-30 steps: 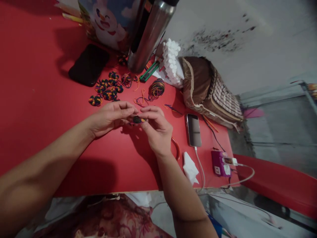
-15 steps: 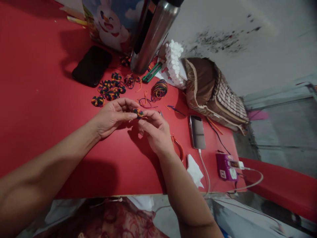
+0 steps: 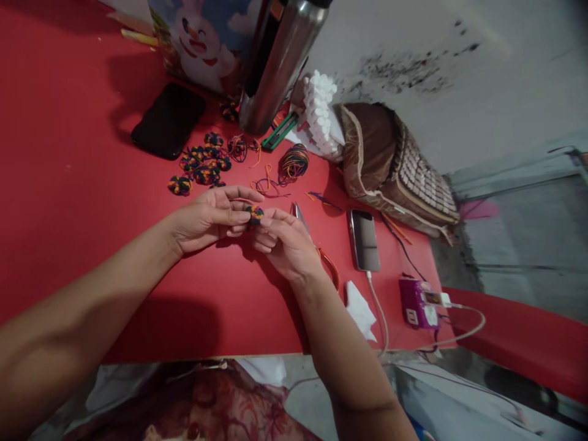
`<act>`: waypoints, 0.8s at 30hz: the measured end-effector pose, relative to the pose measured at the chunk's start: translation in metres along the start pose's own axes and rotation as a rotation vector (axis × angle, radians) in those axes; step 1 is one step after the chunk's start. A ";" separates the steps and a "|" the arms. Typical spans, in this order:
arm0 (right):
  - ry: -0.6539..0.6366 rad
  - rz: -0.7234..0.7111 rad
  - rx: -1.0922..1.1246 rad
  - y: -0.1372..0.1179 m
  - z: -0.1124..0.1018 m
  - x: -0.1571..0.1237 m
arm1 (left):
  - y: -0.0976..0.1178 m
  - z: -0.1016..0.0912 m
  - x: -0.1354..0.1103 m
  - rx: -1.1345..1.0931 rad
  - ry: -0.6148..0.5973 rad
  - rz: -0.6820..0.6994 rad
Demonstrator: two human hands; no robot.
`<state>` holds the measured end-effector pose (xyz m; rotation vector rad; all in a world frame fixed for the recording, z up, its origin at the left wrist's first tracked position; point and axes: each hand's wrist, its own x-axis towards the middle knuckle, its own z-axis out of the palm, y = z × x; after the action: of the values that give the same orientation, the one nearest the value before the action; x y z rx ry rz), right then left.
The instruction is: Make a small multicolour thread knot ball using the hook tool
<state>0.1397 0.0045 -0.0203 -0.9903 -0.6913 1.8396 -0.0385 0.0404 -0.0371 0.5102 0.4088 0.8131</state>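
Between my two hands is a small knotted yarn piece [image 3: 254, 214] in dark green, orange and purple. My left hand [image 3: 214, 215] pinches its left side between thumb and fingers. On the other side, the thumb and fingertips of my right hand [image 3: 287, 237] close on its right edge. Several similar yarn pieces [image 3: 205, 164] lie in a cluster beyond my left hand. A wound ball of multicoloured yarn [image 3: 294, 162] rests further back, with loose strands [image 3: 269, 185] in front. Partly hidden behind my right hand are scissors or pliers with orange handles [image 3: 329, 267].
A black phone [image 3: 168, 120], a steel flask [image 3: 280, 67] and a green box cutter [image 3: 280, 131] stand or lie at the back. On the right are a charging phone [image 3: 364, 240], crumpled tissue [image 3: 361, 309], a purple box [image 3: 418, 303] and a brown bag [image 3: 395, 162].
The yarn piece has turned so more of its orange face shows. My right hand has shifted slightly left and its fingers now touch the piece, uncovering the metal tool's jaws.
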 end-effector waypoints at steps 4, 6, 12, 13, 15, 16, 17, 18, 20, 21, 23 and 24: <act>0.023 0.029 0.012 0.000 0.000 0.001 | 0.000 -0.001 0.000 0.011 0.040 0.006; 0.055 0.002 -0.007 0.000 0.000 0.001 | -0.001 -0.002 0.001 0.052 0.097 0.022; 0.064 -0.046 -0.068 0.003 -0.003 0.001 | -0.002 -0.001 0.002 0.103 0.173 0.058; 0.054 -0.053 -0.078 0.003 -0.003 0.001 | -0.002 -0.001 0.002 0.106 0.173 0.064; 0.040 -0.061 -0.084 0.003 -0.003 0.001 | -0.003 0.000 0.002 0.119 0.170 0.072; 0.036 -0.065 -0.081 0.003 -0.003 0.001 | -0.003 0.000 0.002 0.125 0.170 0.075; 0.034 -0.067 -0.076 0.003 -0.002 0.001 | -0.003 0.001 0.002 0.128 0.170 0.079; 0.033 -0.068 -0.073 0.003 -0.002 0.001 | -0.003 0.001 0.001 0.128 0.169 0.084; 0.030 -0.065 -0.074 0.001 -0.001 0.000 | -0.004 0.001 0.001 0.119 0.167 0.088; 0.027 -0.064 -0.077 0.000 -0.001 0.000 | -0.004 0.001 0.001 0.116 0.167 0.086; 0.027 -0.064 -0.082 -0.002 0.000 -0.001 | -0.005 0.001 0.000 0.123 0.173 0.068; 0.030 -0.064 -0.085 -0.002 0.000 -0.002 | -0.005 0.002 0.000 0.134 0.175 0.053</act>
<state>0.1414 0.0041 -0.0179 -1.0374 -0.7801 1.7488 -0.0349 0.0373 -0.0384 0.5775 0.6166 0.8886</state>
